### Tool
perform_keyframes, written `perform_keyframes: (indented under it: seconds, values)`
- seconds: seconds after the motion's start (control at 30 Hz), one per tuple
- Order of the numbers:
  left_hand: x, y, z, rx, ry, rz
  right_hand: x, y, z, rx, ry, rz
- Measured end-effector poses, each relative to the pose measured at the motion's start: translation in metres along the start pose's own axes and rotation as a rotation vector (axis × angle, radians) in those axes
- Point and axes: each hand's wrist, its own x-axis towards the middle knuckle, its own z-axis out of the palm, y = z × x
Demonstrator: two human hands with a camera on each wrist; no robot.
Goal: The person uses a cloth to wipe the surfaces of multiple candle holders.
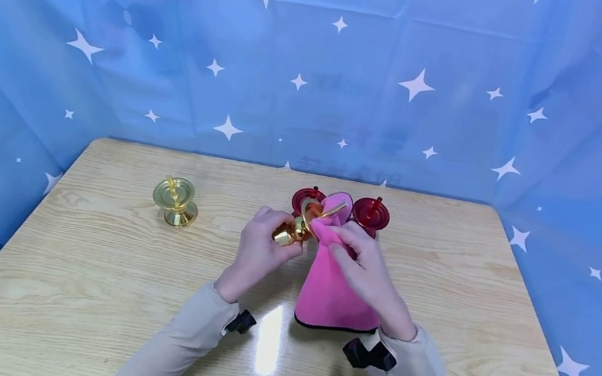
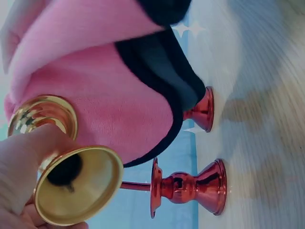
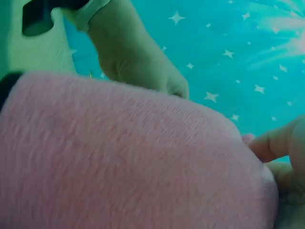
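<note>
Head: your left hand (image 1: 260,249) grips a tilted gold holder (image 1: 299,231); your right hand (image 1: 368,270) pinches a pink cloth (image 1: 339,295) at its dish. Wiping appears under way; cannot tell whether the left red holder (image 1: 299,200), right red holder (image 1: 371,214) or spare gold holder (image 1: 169,194) are done. Table (image 1: 102,287): far edge just behind the reds; bare room either side.

Left wrist: reds stand close beyond the cloth, cramping forward movement.

Right wrist: cloth hides the gold piece.
</note>
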Motion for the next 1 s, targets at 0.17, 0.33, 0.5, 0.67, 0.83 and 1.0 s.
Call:
perform_keyframes:
  seconds: [0.17, 0.33, 0.5, 0.67, 0.83, 1.0]
  values:
    - [0.0, -0.002, 0.0, -0.107, 0.03, 0.017, 0.001, 0.006, -0.006, -0.052, 0.015, -0.091]
    - [0.0, -0.002, 0.0, -0.208, 0.002, 0.029, 0.006, 0.021, -0.014, -0.091, 0.016, -0.241]
    - [0.003, 0.0, -0.005, -0.321, -0.141, 0.037, 0.015, 0.038, -0.022, -0.089, 0.021, -0.434]
    - [0.005, 0.002, -0.012, -0.509, -0.378, 0.037, 0.023, 0.048, -0.028, -0.04, 0.005, -0.629]
    - [0.005, 0.002, -0.011, -0.644, -0.49, 0.014, 0.03, 0.047, -0.029, -0.017, -0.04, -0.734]
    - [0.005, 0.001, -0.011, -0.736, -0.499, -0.017, 0.034, 0.048, -0.029, 0.0, -0.047, -0.773]
